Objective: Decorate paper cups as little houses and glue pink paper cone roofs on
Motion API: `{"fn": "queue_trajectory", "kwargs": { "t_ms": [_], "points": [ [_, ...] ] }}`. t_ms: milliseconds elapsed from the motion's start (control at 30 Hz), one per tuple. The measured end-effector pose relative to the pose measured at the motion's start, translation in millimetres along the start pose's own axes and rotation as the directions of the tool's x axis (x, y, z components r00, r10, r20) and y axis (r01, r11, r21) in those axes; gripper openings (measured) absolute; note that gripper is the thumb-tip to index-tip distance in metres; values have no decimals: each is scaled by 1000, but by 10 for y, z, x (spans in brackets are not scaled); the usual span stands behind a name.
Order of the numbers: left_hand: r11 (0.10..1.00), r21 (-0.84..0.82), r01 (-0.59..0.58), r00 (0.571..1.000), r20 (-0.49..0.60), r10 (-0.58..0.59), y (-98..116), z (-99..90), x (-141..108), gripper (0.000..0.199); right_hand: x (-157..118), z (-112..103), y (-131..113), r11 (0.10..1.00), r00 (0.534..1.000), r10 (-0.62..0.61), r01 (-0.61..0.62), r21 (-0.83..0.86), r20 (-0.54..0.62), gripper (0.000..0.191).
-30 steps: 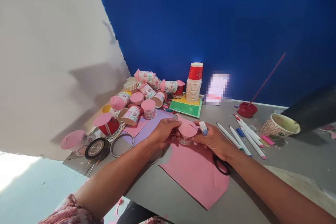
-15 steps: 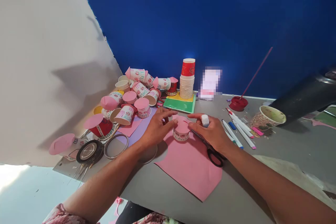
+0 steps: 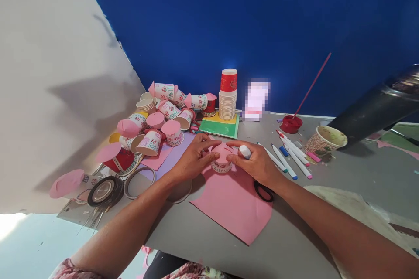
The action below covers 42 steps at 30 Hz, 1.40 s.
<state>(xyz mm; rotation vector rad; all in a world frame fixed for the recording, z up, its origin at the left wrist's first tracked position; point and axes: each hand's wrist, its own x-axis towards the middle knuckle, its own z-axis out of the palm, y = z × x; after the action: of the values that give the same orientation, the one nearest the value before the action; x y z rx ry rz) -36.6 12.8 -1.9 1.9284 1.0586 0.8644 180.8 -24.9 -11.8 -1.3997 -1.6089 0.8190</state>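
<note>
A paper cup (image 3: 221,167) with drawn patterns stands upside down on a pink paper sheet (image 3: 235,209), a pink paper disc (image 3: 221,151) on top of it. My left hand (image 3: 198,155) curls its thumb and fingers about the disc's left edge. From the other side my right hand (image 3: 257,163) presses the disc with thumb and forefinger. A white glue stick (image 3: 245,152) is tucked in that same hand. Scissors (image 3: 263,192) lie partly hidden beneath my right wrist.
Several decorated cups with pink tops (image 3: 152,141) crowd the left. A cup stack (image 3: 228,96) stands behind on a green and yellow packet (image 3: 220,125). Markers (image 3: 288,157), a used cup (image 3: 325,140) and a black bottle (image 3: 369,109) lie right. Tape rolls (image 3: 106,191) sit at left.
My right hand has closed in around the disc, its fingers further over the rim, and covers more of the scissors. The whole view has shifted slightly.
</note>
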Motion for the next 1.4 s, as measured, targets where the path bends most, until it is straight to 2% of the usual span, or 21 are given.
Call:
{"fn": "queue_trajectory", "kwargs": {
  "t_ms": [200,600,1067,1400],
  "points": [
    [1000,-1,-1,999,47,1,-68,-13,27,37,18,-22,-3,1000,999,19,-19,-4,37,49],
    [998,-60,-5,1000,-1,5,-93,11,27,33,30,-17,62,1000,998,-9,8,14,67,53],
    [996,76,-47,999,25,45,-141,10,38,37,31,8,88,997,997,-66,65,34,27,42],
    [995,88,-48,999,26,46,-173,5,42,40,34,19,93,994,994,-110,110,18,11,41]
  ]
}}
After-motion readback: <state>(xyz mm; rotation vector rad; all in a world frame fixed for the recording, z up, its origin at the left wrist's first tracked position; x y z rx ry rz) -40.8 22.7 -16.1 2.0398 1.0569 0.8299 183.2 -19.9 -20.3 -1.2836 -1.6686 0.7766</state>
